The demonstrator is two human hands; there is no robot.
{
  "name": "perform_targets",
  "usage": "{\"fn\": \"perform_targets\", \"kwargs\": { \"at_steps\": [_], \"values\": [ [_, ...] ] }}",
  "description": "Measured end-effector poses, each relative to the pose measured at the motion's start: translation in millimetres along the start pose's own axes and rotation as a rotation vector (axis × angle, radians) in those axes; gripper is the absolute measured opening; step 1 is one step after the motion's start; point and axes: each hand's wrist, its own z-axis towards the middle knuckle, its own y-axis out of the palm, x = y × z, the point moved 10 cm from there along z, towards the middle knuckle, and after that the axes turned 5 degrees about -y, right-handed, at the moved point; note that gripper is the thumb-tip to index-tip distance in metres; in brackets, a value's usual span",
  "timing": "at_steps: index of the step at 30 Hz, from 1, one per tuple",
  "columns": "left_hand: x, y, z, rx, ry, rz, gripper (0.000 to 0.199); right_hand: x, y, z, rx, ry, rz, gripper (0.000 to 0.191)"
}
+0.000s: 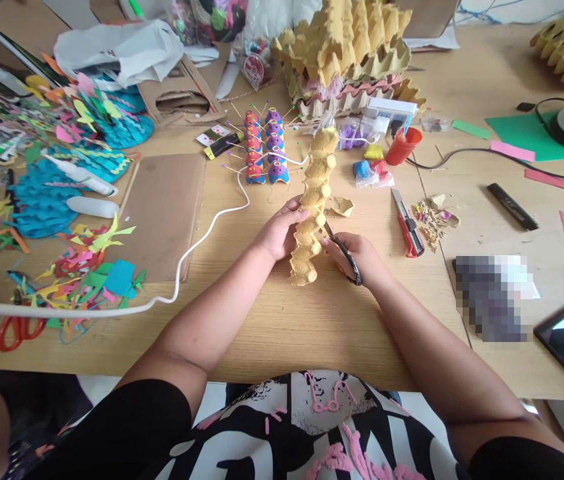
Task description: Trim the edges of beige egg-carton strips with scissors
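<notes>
A long yellow strip of egg carton point(313, 207) stands out over the table in front of me, its bumps facing right. My left hand point(285, 228) is closed around its left side. In my right hand point(353, 259) is a pair of dark-handled scissors point(346, 248), with the blades at the strip's right edge; the blade tips are hidden behind it. A torn scrap of yellow carton point(342, 207) lies just beyond my right hand. Behind the strip stand two painted carton rows, one red and blue point(253, 148), one purple and blue point(275, 147), with pins sticking out.
Egg trays point(347, 60) are stacked at the back. A red cutter knife point(408, 223), carton crumbs point(435, 223) and a red cup point(404, 147) lie to the right. A white cable point(177, 273) crosses the left side, near cardboard point(162, 213), paper scraps point(97, 283) and red-handled scissors point(17, 331).
</notes>
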Motion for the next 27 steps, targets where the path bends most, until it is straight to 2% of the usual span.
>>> {"fn": "perform_targets", "kwargs": {
  "at_steps": [5,11,18,24,27],
  "values": [
    [0,-1.9,0,0.015,-0.011,-0.014,0.039,0,-1,3,0.040,-0.035,-0.121,0.063],
    [0,-7.1,-1,0.089,-0.030,-0.036,0.037,0,0,4,0.053,-0.048,-0.178,0.060],
    [5,-4.4,0,0.015,-0.014,-0.029,0.033,-2,-2,-1,0.033,-0.087,-0.177,0.062],
    [7,-5.7,-4,0.064,-0.016,-0.027,0.021,-6,1,-5,-0.060,-0.094,-0.070,0.066],
    [6,-5.9,-9,0.061,-0.020,0.000,0.025,-12,2,-7,-0.135,-0.108,-0.019,0.068]
  ]
}}
